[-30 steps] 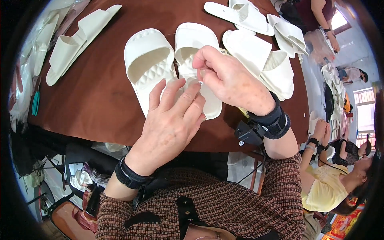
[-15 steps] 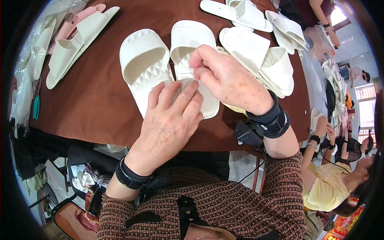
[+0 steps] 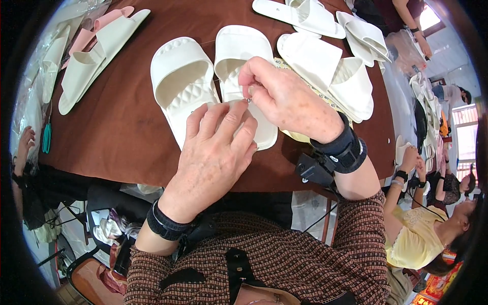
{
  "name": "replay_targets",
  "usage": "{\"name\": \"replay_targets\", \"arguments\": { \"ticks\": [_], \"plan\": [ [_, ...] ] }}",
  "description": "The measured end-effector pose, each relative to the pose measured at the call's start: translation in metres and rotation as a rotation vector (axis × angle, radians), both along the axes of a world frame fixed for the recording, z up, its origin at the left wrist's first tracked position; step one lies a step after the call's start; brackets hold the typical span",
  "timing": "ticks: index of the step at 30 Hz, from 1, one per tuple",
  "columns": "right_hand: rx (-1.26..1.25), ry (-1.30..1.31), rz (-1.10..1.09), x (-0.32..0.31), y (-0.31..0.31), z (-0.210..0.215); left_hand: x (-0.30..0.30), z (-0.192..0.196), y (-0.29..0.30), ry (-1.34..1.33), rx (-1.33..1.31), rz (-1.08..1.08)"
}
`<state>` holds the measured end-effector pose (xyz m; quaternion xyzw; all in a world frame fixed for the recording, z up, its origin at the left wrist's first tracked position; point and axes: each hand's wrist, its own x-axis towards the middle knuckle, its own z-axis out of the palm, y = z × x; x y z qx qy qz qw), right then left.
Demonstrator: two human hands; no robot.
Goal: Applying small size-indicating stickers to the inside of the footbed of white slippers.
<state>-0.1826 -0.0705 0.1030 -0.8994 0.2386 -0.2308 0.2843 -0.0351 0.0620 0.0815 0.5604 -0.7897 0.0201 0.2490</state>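
Two white slippers lie side by side before me with their quilted insoles showing, the left slipper (image 3: 182, 66) and the right slipper (image 3: 244, 43). My left hand (image 3: 211, 147) rests palm down across their inner edges, fingers stretched out and slightly apart, its thumb mostly hidden. Over the right slipper's insole, my right hand (image 3: 290, 104) is closed in a pinch close to my left index fingertip. A small dark printed mark shows on the insole between the two hands. Whatever lies in the pinch is too small or hidden to name.
A yellow label sheet (image 3: 330, 101) lies partly under white slippers (image 3: 310, 58) at the right. More white slippers (image 3: 305, 18) are at the back. At left are a white pair (image 3: 94, 63), a pink slipper (image 3: 84, 38) and teal cord (image 3: 47, 137). Co-workers sit along the right.
My right hand has shifted slightly left, and the printed mark between my hands shows more plainly. Another person's hand and forearm have come into view at the far left edge.
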Motion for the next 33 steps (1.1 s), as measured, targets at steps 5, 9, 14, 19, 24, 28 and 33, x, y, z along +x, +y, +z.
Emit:
{"name": "replay_targets", "arguments": {
  "ticks": [5, 9, 14, 19, 24, 28, 33],
  "plan": [
    [0.016, -0.078, -0.008, -0.0034, -0.0025, 0.0017, -0.0001, 0.0006, -0.0002, -0.008, -0.001, 0.001],
    [0.082, -0.015, 0.007, -0.0042, -0.0006, 0.0031, -0.0002, -0.0003, -0.0003, -0.004, -0.011, -0.002],
    [0.005, -0.011, -0.031, -0.0037, -0.0002, 0.0014, 0.001, 0.0002, -0.0007, 0.008, -0.014, -0.01],
    [0.093, -0.041, 0.015, -0.0057, 0.0027, 0.0044, 0.0002, 0.0004, -0.0006, 0.01, -0.014, -0.015],
    [0.092, -0.048, -0.031, -0.0045, 0.0006, 0.0046, 0.0021, -0.0017, -0.0014, 0.01, -0.017, -0.014],
    [0.089, -0.044, 0.004, -0.0062, 0.0037, 0.003, -0.0006, 0.0015, 0.0007, 0.001, -0.022, -0.021],
    [0.158, -0.085, -0.031, -0.0047, -0.0004, -0.0003, 0.0037, 0.0001, 0.0004, 0.021, -0.02, -0.015]
  ]
}}
